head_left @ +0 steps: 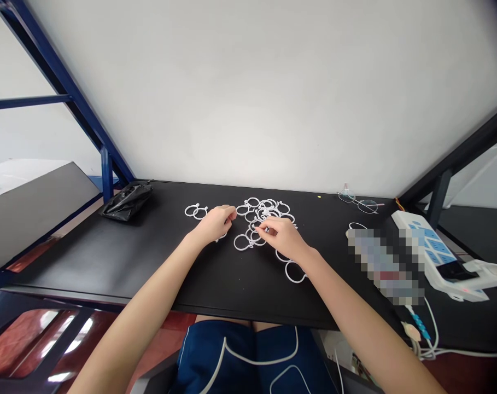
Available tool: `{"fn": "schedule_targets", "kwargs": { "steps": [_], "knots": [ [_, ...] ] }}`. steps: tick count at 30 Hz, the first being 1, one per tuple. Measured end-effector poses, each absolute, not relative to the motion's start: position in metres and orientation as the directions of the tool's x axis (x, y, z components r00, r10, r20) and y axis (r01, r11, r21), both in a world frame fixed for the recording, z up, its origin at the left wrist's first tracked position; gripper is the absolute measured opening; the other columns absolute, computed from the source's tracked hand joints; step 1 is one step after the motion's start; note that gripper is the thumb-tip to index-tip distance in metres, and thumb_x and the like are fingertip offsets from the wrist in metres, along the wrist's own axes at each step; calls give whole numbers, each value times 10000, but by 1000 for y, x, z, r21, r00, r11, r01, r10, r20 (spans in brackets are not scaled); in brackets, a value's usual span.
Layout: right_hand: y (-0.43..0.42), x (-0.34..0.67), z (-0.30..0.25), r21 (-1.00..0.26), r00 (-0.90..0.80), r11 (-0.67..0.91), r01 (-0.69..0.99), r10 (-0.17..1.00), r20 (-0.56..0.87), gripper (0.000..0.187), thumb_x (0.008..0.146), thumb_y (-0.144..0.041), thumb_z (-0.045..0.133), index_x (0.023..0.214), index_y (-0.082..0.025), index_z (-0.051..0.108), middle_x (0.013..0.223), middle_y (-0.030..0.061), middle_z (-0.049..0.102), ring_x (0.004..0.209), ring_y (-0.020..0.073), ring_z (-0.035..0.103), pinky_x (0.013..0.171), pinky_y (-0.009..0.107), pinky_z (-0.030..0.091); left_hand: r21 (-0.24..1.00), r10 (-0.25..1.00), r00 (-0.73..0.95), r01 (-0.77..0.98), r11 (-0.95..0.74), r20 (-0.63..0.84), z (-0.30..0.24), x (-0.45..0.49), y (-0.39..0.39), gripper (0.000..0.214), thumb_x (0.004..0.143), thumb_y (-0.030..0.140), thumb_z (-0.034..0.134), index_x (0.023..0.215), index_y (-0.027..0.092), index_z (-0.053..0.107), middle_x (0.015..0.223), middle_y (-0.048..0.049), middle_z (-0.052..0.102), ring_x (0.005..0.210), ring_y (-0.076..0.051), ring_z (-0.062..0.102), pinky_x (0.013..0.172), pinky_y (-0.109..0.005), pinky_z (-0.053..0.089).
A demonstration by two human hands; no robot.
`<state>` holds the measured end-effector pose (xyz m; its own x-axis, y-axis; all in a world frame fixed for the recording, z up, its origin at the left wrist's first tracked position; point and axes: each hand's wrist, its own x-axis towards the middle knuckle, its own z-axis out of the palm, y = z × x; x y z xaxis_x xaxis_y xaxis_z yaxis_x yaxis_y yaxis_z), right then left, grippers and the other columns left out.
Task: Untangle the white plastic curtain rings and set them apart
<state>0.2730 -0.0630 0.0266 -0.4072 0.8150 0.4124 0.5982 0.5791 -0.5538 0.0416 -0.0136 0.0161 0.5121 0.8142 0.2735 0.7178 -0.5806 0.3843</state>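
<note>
A loose pile of white curtain rings (268,206), each with a small eyelet, lies on the black desk (235,290). At the pile's front, my right hand (283,236) has thumb and fingers pinched together on a white ring (253,229). Just left of the pile, my left hand (216,223) is closed with curled fingers; what is inside them is hidden. Part of a white ring (221,238) shows below it. Two linked rings (196,211) rest beyond my left wrist. Near my right wrist lies another ring (294,271), partly covered by the arm.
A black plastic bag (127,201) sits at the back left. Eyeglasses (367,206) lie at the back right. Further right are a blurred-out device (385,265), a white power strip (432,249) and cables (437,334). Blue metal frame bars (76,93) rise at the left.
</note>
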Motion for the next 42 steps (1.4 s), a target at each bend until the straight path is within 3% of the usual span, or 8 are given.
{"fn": "schedule_targets", "kwargs": {
  "steps": [7,14,23,26,30,32,36,42],
  "knots": [
    [-63,273,27,-562,-404,574,595,818,409,234,894,-254,591,670,-191,610,676,-4,613,543,108,520,562,249,417,319,820,523,755,-573,235,22,30,-13,249,735,74,389,883,204,542,903,-42,596,924,-222,576,756,-319,462],
    [-64,272,28,-563,-408,567,601,824,394,238,896,-256,585,669,-188,610,683,1,619,553,109,520,570,244,414,339,856,517,805,-487,3,26,22,-11,64,671,174,520,727,203,530,793,-15,610,698,-177,571,628,-280,422],
    [-64,272,28,-561,-412,557,613,831,374,239,898,-248,587,668,-185,604,681,-2,607,558,108,510,586,247,408,377,871,490,802,-463,26,26,31,-13,93,736,190,522,810,194,580,724,-3,652,636,-159,566,600,-261,383],
    [-64,272,27,-554,-418,562,614,827,376,238,897,-242,588,666,-184,599,678,-5,600,564,108,515,590,247,411,477,870,489,751,-457,64,25,31,-14,95,784,207,515,849,195,583,661,15,616,593,-146,561,592,-255,401],
    [-64,271,27,-554,-421,562,614,827,373,233,898,-235,589,671,-182,602,685,-6,602,571,106,526,590,246,411,782,837,547,513,-355,20,27,39,-19,225,843,314,553,1029,186,554,649,49,570,469,-98,533,529,-232,448],
    [-64,271,28,-551,-424,564,615,826,372,222,894,-226,594,677,-182,608,680,-7,603,571,107,527,590,246,409,873,825,564,392,-291,22,27,46,-21,273,844,353,585,1050,176,559,655,46,553,474,-90,533,490,-214,452],
    [-65,270,27,-540,-433,570,619,822,370,209,887,-208,600,681,-181,612,676,-9,604,573,108,527,585,246,404,968,859,510,190,-166,48,26,59,-23,301,845,398,619,1013,149,587,696,14,559,547,-87,551,462,-181,460],
    [-65,270,25,-545,-443,585,601,811,382,182,884,-220,614,706,-183,622,706,-10,617,563,101,526,591,249,413,1000,848,529,19,-21,7,27,58,-25,354,825,396,679,1091,184,583,801,-9,588,761,-135,637,595,-226,572]
  ]
}}
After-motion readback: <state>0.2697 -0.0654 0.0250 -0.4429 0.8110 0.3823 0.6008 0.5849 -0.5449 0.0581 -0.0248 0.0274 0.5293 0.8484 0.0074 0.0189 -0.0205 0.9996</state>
